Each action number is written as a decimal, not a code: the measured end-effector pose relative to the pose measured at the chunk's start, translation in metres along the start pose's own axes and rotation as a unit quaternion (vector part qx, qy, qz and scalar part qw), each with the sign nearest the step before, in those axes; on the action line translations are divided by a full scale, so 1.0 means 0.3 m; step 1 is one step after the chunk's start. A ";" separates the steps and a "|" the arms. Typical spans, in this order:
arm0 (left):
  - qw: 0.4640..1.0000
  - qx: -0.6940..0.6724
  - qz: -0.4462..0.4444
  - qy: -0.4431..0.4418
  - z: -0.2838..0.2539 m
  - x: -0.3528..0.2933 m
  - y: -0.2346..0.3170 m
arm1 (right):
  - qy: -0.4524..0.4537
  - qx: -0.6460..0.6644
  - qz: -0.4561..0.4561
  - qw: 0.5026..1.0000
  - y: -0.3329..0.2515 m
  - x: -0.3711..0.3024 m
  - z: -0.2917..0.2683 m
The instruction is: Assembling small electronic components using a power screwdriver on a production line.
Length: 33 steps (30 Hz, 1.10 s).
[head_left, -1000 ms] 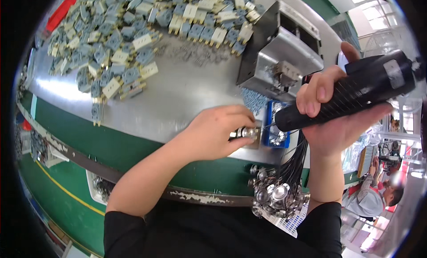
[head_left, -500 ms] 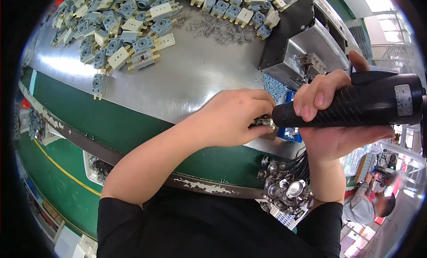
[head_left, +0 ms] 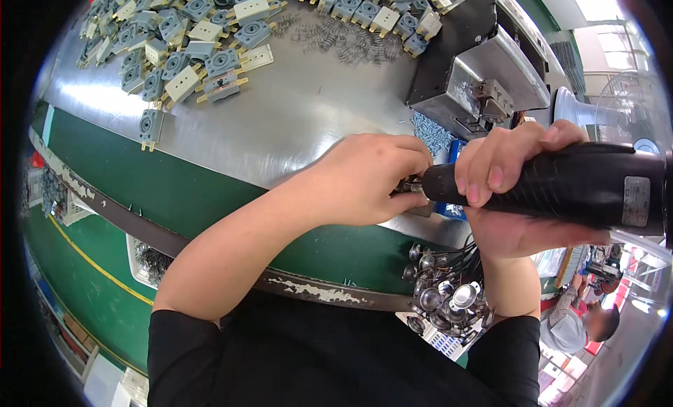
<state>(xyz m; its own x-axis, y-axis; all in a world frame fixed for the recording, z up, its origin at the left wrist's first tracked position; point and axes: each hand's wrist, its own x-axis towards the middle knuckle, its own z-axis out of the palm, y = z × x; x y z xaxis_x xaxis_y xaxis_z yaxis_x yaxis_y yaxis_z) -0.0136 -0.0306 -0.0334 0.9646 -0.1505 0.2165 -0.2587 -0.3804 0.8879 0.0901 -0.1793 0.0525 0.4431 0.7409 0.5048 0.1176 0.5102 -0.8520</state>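
My right hand (head_left: 501, 172) is wrapped round a black electric screwdriver (head_left: 582, 182), held nearly level with its nose pointing left. That nose meets a small shiny metal part (head_left: 412, 185), which my left hand (head_left: 371, 175) pinches between thumb and fingers. Most of this part is hidden by my fingers and the tool, so I cannot tell its exact kind. Just behind the screwdriver's nose lie a blue tray (head_left: 452, 209) and a pile of small bluish screws (head_left: 431, 135). Below my hands hangs a bunch of round metal cups with black wires (head_left: 445, 298).
Grey and cream blocks with brass tabs (head_left: 186, 53) cover the far left of the metal tabletop (head_left: 280, 105). Loose springs (head_left: 350, 42) lie at the back. A black and steel box-shaped machine (head_left: 477, 70) stands back right. A fan (head_left: 624, 112) and another person (head_left: 568, 330) are at the right.
The rear of the screwdriver has tilted lower, and my right thumb has come down from its raised position onto the tool. My left hand keeps its pinch near the same place.
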 end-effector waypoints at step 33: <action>0.975 0.058 0.187 0.107 0.077 -0.016 0.036 | -0.007 -0.241 0.183 0.953 -0.241 -0.022 -0.077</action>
<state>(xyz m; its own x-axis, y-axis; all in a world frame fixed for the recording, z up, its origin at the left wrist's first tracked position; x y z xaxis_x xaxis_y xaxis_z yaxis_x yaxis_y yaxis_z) -0.0221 -0.0552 -0.0343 0.7866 -0.1101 0.6075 -0.5871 -0.4381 0.6807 0.0992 -0.2311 0.1076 0.5211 0.8384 0.1599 0.3529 -0.0410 -0.9348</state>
